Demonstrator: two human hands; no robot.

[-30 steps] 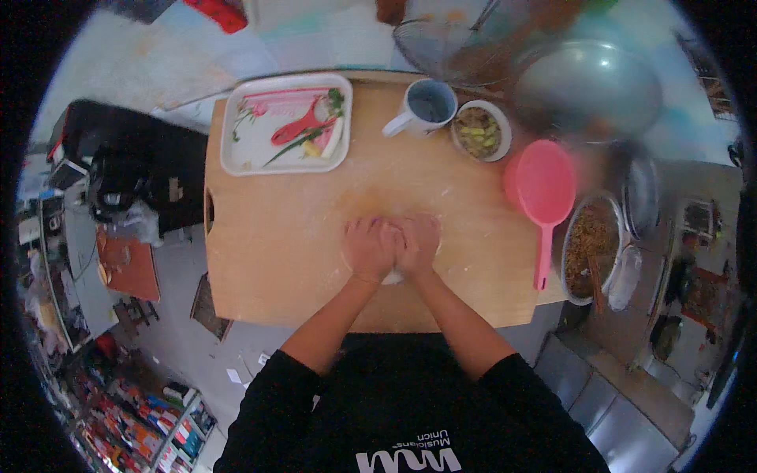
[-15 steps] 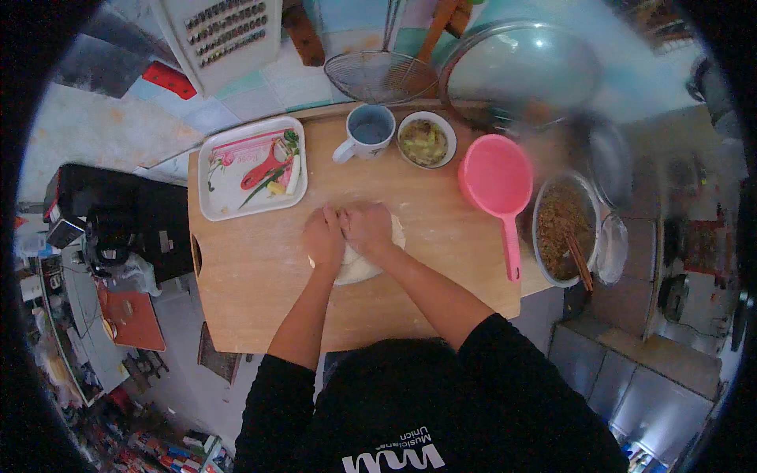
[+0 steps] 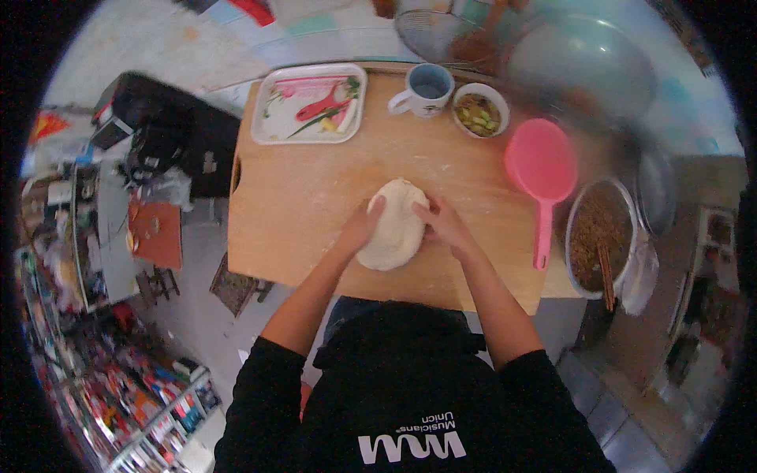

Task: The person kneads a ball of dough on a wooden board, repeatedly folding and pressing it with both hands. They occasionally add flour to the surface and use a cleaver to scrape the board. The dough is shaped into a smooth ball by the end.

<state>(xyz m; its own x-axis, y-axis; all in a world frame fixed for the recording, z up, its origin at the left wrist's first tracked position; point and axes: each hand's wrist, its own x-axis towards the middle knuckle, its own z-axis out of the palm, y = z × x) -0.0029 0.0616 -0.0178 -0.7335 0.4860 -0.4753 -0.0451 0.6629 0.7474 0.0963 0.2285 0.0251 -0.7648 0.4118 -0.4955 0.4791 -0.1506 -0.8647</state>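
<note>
A pale, oval piece of dough lies on the wooden board, longer from near to far than across. My left hand grips its left side, thumb resting on top and the fingers hidden at or under the edge. On the opposite side my right hand holds the dough's right edge, thumb on the upper surface and fingers curled beside it. Both forearms reach in from the lower edge in black sleeves.
Along the far side stand a white tray with a red peeler and vegetables, a blue-and-white mug and a small bowl. A pink dipper lies at right, beside a metal bowl of brown filling with chopsticks.
Both hands were pressing together on top of the dough; now they hold it from opposite sides. The dough shows more fully and appears longer. The view has shifted too.
</note>
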